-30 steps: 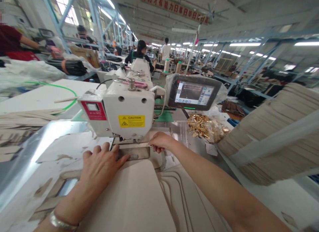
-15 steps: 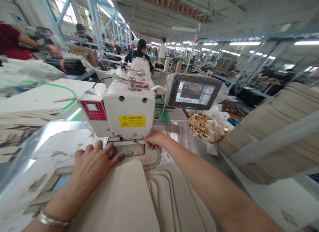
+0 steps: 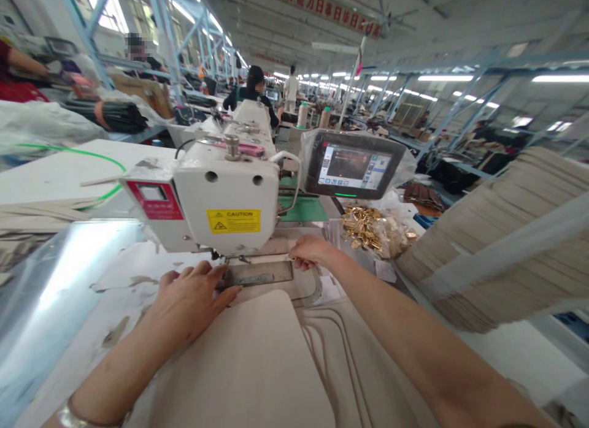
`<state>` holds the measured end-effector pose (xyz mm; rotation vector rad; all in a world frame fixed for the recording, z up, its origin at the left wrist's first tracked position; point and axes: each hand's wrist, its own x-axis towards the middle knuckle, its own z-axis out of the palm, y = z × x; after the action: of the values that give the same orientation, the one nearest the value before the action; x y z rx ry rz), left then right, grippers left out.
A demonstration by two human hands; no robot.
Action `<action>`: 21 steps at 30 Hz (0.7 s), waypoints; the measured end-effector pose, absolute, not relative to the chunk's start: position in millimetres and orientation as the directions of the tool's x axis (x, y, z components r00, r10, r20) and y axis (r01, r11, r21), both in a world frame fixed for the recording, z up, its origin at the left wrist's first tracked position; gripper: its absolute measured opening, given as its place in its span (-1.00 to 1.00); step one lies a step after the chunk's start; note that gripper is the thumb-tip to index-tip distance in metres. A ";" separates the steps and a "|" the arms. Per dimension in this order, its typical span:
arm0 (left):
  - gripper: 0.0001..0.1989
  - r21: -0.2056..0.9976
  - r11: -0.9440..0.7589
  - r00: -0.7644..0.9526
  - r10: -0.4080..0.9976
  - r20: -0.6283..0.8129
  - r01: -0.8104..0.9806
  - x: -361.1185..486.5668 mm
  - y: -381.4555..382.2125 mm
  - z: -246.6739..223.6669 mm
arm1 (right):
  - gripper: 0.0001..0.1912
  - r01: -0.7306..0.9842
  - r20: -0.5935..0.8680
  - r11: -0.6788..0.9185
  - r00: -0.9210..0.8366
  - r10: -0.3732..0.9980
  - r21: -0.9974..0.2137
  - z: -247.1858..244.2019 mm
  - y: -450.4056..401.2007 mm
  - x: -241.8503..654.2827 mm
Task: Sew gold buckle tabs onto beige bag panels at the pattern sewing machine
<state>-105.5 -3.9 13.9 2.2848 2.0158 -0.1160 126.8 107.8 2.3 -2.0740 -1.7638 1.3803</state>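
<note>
**While the left hand [image 3: 188, 299] presses and the right hand [image 3: 313, 251] pinches at the metal plate [image 3: 260, 273], the sewing machine [image 3: 225, 195] stands right over them**

Look at that left hand: fingers [image 3: 197, 271] spread wide and flat, gripping nothing, bearing down at the near edge of the plate, most likely to keep the layers from shifting. Across on the other side, the right fingers [image 3: 299, 247] are curled in at the plate's far corner, but whether they have real hold of an edge, I can't tell from here. Below the plate lies the beige panel [image 3: 239, 360], a rounded shape sitting squarely in front of the needle area. Over to the right, a tall stack of beige panels [image 3: 501, 238] stands within easy reach, with a plastic bag of gold buckles [image 3: 368, 229] beside it. The touchscreen [image 3: 352, 164] wears a clear plastic cover, probably against dust. Further up the line, a co-worker [image 3: 251, 91] sits at the next machine.
</note>
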 end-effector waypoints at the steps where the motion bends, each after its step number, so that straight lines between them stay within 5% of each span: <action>1: -0.43 0.025 -0.135 0.137 0.983 -0.122 0.991 -104.4 -3.3 15.0 | -0.84 0.741 -0.557 -0.331 -0.070 0.827 -0.584 1.7 108.4 131.2; 11: -0.56 0.173 -0.234 0.273 0.928 -0.252 0.957 -80.9 -3.3 25.9 | -0.78 0.685 -0.544 -0.388 -0.014 0.839 -0.616 -0.8 109.7 167.2; 16: -0.62 0.294 -0.390 0.472 0.827 -0.305 0.873 -62.3 -8.3 25.0 | -0.78 0.708 -0.500 -0.338 -0.024 0.866 -0.620 0.2 104.9 166.4; 21: -0.72 0.362 -0.381 0.494 0.816 -0.300 0.851 -46.8 -12.8 25.7 | -0.86 0.755 -0.367 -0.235 -0.009 0.930 -0.613 -6.1 101.2 167.1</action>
<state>-46.8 -12.8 25.7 2.2727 1.3736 -0.0986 167.1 101.2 -6.1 -2.0287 -1.7746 1.0779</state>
